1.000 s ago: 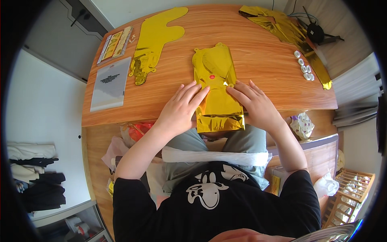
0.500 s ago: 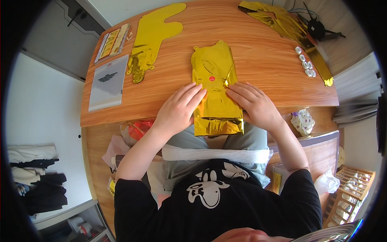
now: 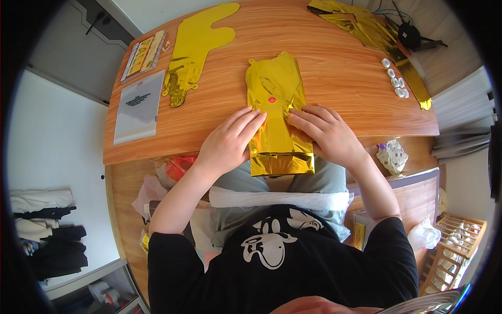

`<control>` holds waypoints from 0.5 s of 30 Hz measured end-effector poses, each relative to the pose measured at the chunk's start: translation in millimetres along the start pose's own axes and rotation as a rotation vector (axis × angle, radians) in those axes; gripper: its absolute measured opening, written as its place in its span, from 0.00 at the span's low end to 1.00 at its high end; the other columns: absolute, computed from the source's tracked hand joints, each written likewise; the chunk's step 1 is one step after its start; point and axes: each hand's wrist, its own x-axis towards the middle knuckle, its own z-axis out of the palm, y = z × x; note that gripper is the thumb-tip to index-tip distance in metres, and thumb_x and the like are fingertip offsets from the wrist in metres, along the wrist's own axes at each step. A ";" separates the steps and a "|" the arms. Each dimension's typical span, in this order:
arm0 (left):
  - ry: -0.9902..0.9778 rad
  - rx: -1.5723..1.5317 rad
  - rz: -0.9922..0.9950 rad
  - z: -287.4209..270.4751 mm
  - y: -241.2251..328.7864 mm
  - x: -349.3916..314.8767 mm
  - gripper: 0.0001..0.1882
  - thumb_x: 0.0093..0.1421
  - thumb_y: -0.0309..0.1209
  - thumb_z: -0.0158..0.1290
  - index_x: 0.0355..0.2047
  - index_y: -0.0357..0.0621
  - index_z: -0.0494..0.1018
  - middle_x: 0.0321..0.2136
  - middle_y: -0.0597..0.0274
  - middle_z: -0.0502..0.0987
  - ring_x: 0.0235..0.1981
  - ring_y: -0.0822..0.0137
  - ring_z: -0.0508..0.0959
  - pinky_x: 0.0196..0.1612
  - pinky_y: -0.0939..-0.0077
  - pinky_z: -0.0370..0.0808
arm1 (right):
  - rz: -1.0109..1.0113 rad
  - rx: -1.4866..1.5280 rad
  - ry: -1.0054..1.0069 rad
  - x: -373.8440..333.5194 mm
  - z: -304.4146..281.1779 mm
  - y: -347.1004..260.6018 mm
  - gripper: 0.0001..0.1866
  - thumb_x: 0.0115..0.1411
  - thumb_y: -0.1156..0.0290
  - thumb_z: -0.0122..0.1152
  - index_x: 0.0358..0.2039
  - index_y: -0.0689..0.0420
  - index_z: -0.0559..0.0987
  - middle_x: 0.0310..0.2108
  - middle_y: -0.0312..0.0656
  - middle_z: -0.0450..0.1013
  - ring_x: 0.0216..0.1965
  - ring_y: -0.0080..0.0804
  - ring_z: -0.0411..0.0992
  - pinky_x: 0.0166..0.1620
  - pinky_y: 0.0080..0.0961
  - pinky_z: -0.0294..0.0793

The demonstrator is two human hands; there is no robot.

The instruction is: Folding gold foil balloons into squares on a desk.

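A folded gold foil balloon (image 3: 273,125) lies lengthwise in front of me, its lower end overhanging the table's near edge. It has a small round red sticker, a crease across its upper half and small tabs at its far end. My left hand (image 3: 227,138) is closed on its left side, fingers over the top. Opposite it, my right hand (image 3: 334,137) holds the right side in the same way. Both thumbs are mostly hidden at or under the foil's edges. A larger flat gold foil balloon (image 3: 196,47) lies farther off to the left.
On the wooden table (image 3: 219,94), a clear plastic sleeve (image 3: 138,107) and a flat pack (image 3: 144,55) lie at left. Several small white rolls (image 3: 396,82), a long gold foil piece (image 3: 361,26) and a black stand (image 3: 410,36) are at right. Bags hang or lie below the edge.
The foil between my hands has shifted slightly left, and its creases near my fingertips have changed. Both hands stay on its sides, the right a little farther inward.
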 end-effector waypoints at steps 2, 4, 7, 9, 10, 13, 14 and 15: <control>-0.008 0.013 -0.001 -0.2 0.6 0.1 0.38 0.50 0.27 0.64 0.64 0.41 0.69 0.61 0.57 0.72 0.65 0.56 0.69 0.68 0.62 0.69 | -0.006 -0.004 0.013 -0.9 -2.4 -0.5 0.28 0.61 0.71 0.66 0.63 0.51 0.74 0.63 0.39 0.72 0.61 0.44 0.71 0.62 0.40 0.70; -0.014 0.027 -0.002 -0.1 0.5 0.3 0.37 0.51 0.27 0.64 0.63 0.42 0.69 0.61 0.57 0.72 0.65 0.56 0.69 0.67 0.62 0.69 | -0.013 -0.009 0.028 -1.2 -2.0 -0.5 0.29 0.60 0.71 0.67 0.63 0.51 0.74 0.63 0.40 0.72 0.60 0.44 0.71 0.62 0.40 0.70; -0.016 0.031 -0.004 1.1 0.0 0.8 0.36 0.51 0.27 0.64 0.63 0.43 0.70 0.61 0.58 0.71 0.65 0.55 0.69 0.67 0.61 0.70 | -0.010 0.019 0.060 -1.1 -0.2 -0.1 0.29 0.60 0.72 0.67 0.63 0.51 0.74 0.64 0.40 0.71 0.60 0.44 0.71 0.62 0.40 0.70; 0.002 0.059 0.008 3.1 -1.1 0.0 0.36 0.51 0.28 0.64 0.62 0.44 0.70 0.61 0.58 0.71 0.64 0.55 0.69 0.66 0.60 0.70 | -0.033 -0.024 0.023 0.5 -3.5 -0.7 0.29 0.60 0.71 0.67 0.63 0.51 0.74 0.62 0.41 0.73 0.60 0.45 0.71 0.62 0.41 0.70; 0.003 0.059 0.007 2.8 -1.1 -0.6 0.36 0.51 0.28 0.64 0.62 0.44 0.70 0.61 0.58 0.71 0.64 0.55 0.69 0.66 0.60 0.70 | -0.034 -0.024 0.023 0.5 -2.0 -0.4 0.29 0.60 0.71 0.67 0.63 0.51 0.74 0.62 0.41 0.73 0.60 0.45 0.71 0.62 0.41 0.70; -0.005 0.008 -0.007 -1.5 -0.2 0.4 0.36 0.51 0.27 0.64 0.62 0.44 0.70 0.61 0.57 0.71 0.64 0.54 0.70 0.66 0.59 0.70 | -0.029 0.015 0.028 0.8 0.4 0.6 0.28 0.60 0.72 0.66 0.62 0.52 0.75 0.59 0.41 0.75 0.60 0.46 0.72 0.62 0.41 0.70; -0.014 -0.057 -0.031 -3.0 -0.2 0.8 0.36 0.51 0.27 0.64 0.63 0.45 0.70 0.62 0.57 0.70 0.65 0.53 0.68 0.67 0.59 0.68 | -0.003 0.047 0.028 0.8 -1.5 -0.4 0.26 0.60 0.71 0.65 0.61 0.52 0.76 0.58 0.42 0.76 0.59 0.45 0.72 0.62 0.41 0.70; -0.023 -0.121 -0.055 -4.1 -0.4 1.1 0.37 0.51 0.26 0.64 0.64 0.46 0.70 0.63 0.57 0.69 0.66 0.53 0.67 0.69 0.58 0.66 | 0.024 0.079 0.029 0.8 -2.6 -1.1 0.25 0.61 0.71 0.65 0.60 0.52 0.77 0.56 0.42 0.77 0.59 0.45 0.72 0.62 0.42 0.69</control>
